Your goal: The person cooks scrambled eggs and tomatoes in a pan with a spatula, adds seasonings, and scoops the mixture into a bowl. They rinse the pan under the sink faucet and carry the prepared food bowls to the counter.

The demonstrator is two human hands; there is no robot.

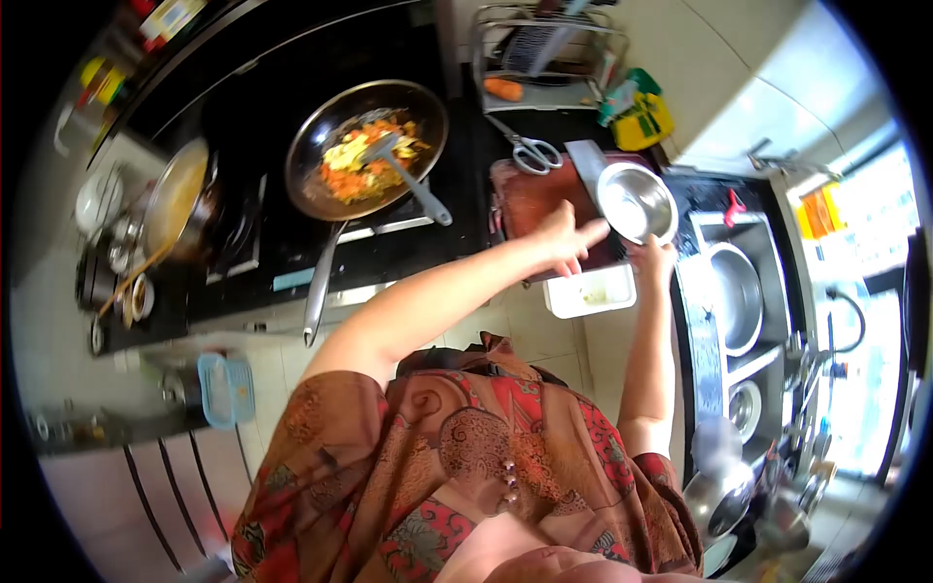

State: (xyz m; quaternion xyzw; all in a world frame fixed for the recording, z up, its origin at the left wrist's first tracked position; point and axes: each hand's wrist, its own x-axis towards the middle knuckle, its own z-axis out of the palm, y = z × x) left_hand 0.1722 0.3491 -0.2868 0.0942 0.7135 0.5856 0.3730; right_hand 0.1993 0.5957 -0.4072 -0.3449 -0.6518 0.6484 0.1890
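My right hand (653, 255) grips the near rim of a shiny metal bowl (637, 203), whose inside looks empty. Just left of the bowl, my left hand (566, 241) hovers with its fingers apart, over a reddish-brown cutting board (530, 199). A cleaver (586, 163) lies on the board, partly under the bowl. Scissors (535, 155) rest at the board's far left corner. Below my hands is a white rectangular container (591, 292). On the stove at left, a frying pan (316, 185) holds chopped orange and yellow food with a grey spatula (418, 189) in it.
A pot (175, 199) with a long wooden utensil stands far left. The frying pan's handle (321, 282) juts over the counter edge. Behind the board are a knife rack (544, 94) and a yellow-green bag (641, 112). A sink (768, 282) with a large metal basin is at right.
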